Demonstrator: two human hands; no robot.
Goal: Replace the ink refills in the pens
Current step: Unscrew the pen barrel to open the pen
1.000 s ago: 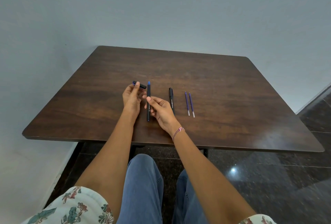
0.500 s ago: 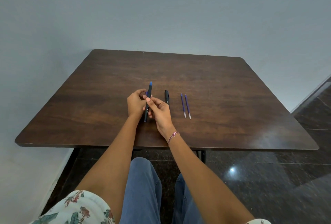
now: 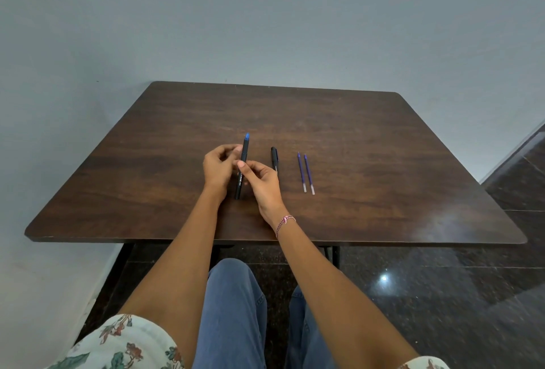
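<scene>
A dark wood counter stands against a grey-blue wall, above glossy dark floor. At frame centre, the right hand pinches a black pen with a blue tip; the left hand curls beside it, its grip unclear. Right of them lie a second black pen and two purple refills.

Blue-tipped black pen held upright, capped black pen flat — two blue refills alongside.

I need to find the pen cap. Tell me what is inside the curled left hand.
The left hand is curled beside the blue-tipped pen, its palm turned away. Only the backs of its fingers show; whatever it may hold is covered. The right hand pinches the pen's barrel.
</scene>
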